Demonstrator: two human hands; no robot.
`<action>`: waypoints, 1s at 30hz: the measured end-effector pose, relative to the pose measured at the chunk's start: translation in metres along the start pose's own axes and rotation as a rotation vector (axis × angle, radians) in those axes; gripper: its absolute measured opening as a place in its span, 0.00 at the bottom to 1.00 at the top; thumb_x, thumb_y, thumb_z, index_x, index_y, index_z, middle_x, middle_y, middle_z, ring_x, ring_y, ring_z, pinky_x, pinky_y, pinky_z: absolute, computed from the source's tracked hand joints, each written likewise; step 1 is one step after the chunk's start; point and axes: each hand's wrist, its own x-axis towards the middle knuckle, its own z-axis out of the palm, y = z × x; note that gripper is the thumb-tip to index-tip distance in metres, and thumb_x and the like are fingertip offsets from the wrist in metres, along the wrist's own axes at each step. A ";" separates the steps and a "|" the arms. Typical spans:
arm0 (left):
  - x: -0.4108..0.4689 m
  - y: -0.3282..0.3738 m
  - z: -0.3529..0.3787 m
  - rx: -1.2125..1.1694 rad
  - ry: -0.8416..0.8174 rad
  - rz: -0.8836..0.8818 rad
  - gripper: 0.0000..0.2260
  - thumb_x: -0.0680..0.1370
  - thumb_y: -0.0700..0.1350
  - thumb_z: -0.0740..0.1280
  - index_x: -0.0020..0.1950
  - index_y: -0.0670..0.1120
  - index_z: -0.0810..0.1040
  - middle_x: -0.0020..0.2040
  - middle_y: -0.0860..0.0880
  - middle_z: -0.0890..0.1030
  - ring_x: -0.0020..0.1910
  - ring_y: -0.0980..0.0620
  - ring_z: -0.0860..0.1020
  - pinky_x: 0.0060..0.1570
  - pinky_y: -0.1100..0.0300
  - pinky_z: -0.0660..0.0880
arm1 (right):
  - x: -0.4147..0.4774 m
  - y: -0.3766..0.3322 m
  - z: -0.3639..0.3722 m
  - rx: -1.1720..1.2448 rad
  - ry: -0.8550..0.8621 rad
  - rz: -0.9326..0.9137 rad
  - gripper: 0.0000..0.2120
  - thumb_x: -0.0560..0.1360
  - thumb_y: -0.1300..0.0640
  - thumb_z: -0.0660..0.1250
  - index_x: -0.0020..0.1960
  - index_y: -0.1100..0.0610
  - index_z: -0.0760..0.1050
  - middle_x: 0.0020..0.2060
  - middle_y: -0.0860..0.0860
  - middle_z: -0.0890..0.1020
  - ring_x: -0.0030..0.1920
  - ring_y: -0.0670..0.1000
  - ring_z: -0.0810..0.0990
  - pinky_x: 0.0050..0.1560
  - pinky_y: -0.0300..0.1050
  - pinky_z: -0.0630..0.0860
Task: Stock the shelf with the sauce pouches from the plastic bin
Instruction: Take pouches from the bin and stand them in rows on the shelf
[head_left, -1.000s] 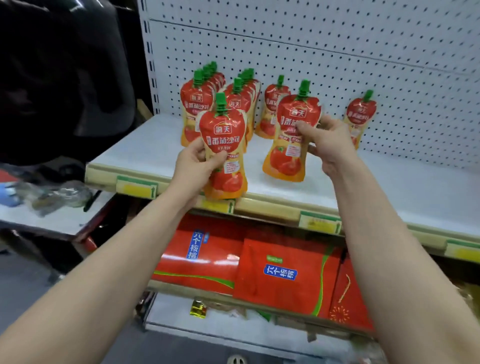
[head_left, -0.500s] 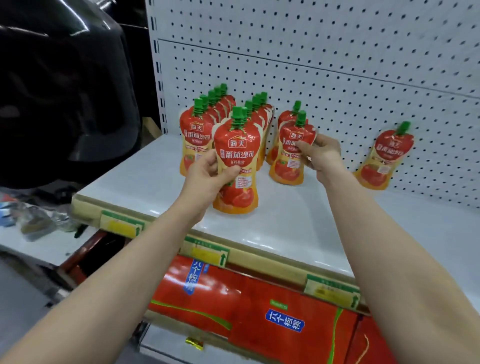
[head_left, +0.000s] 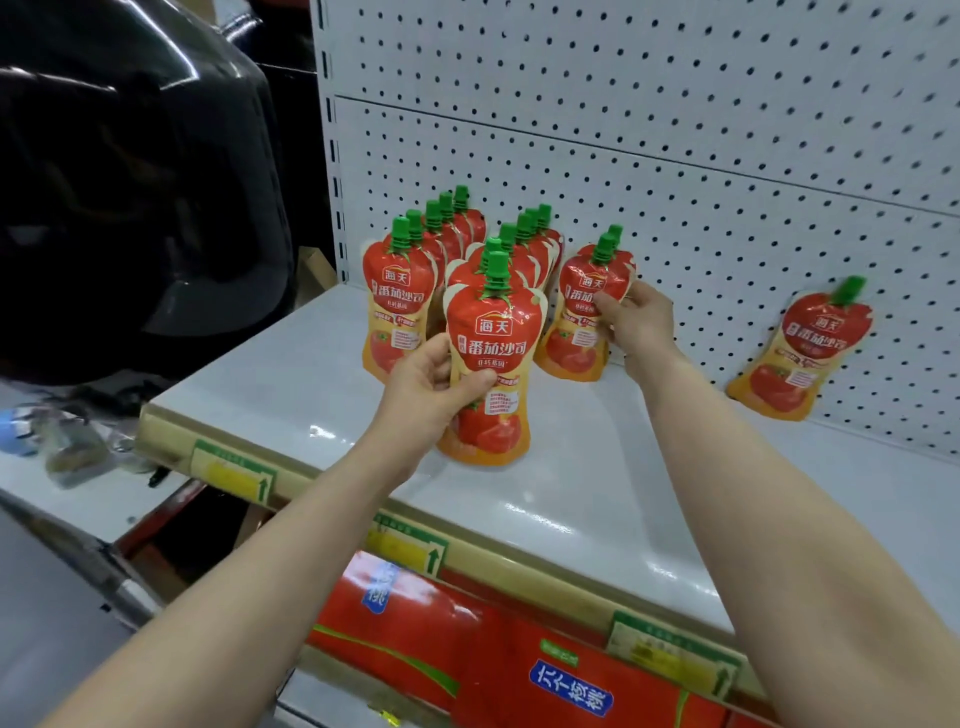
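Head view, near to far: both my forearms reach up from the bottom corners over the shelf's front lip (head_left: 332, 493) with its yellow-and-green price tags (head_left: 231, 475), red cartons (head_left: 519, 660) showing on the tier below. My left hand (head_left: 428, 387) has its grip wrapped round the waist of a sauce pouch (head_left: 493, 358), thumb across the printed front, and the pouch's base now appears to rest on the white shelf board, upright, at the head of the middle row; a second ago that same pouch hung over the shelf's front edge, so it has come in and down to its place. Beyond it, my right hand (head_left: 636, 322) pinches the right edge of a second pouch (head_left: 582, 317), which has gone from mid-air in front of the shelf to standing at the front of the short right-hand row, another green cap just behind it. Left of both, the first row (head_left: 400, 306) and the middle row (head_left: 524, 249) run back to the pegboard (head_left: 675, 156), caps lined up. Well apart to the right, a lone pouch (head_left: 802, 348) leans tilted against the pegboard. I judge both placements all but done: what is left is to let go without tipping either pouch, since these soft packs stand on narrow bases. The plastic bin is out of view, so I cannot say how many pouches remain to be stocked.
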 end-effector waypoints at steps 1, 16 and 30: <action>0.000 0.000 0.001 -0.002 0.001 -0.002 0.16 0.75 0.37 0.70 0.62 0.43 0.76 0.55 0.45 0.84 0.57 0.47 0.82 0.61 0.47 0.76 | 0.000 0.000 0.000 -0.011 -0.001 -0.003 0.08 0.78 0.62 0.68 0.57 0.58 0.77 0.44 0.49 0.83 0.42 0.47 0.83 0.38 0.40 0.78; -0.004 -0.010 0.032 -0.005 -0.108 -0.005 0.16 0.75 0.37 0.70 0.63 0.44 0.76 0.55 0.47 0.84 0.56 0.51 0.82 0.56 0.55 0.78 | -0.112 -0.061 -0.020 -0.321 -0.450 -0.204 0.09 0.75 0.53 0.72 0.51 0.57 0.82 0.48 0.59 0.85 0.42 0.53 0.82 0.35 0.41 0.77; 0.008 -0.042 0.057 0.434 -0.195 -0.021 0.23 0.77 0.41 0.68 0.72 0.46 0.69 0.69 0.49 0.74 0.66 0.50 0.73 0.61 0.61 0.70 | -0.071 -0.056 -0.057 -0.244 -0.225 -0.176 0.02 0.78 0.63 0.68 0.49 0.58 0.78 0.41 0.49 0.84 0.39 0.44 0.84 0.39 0.42 0.82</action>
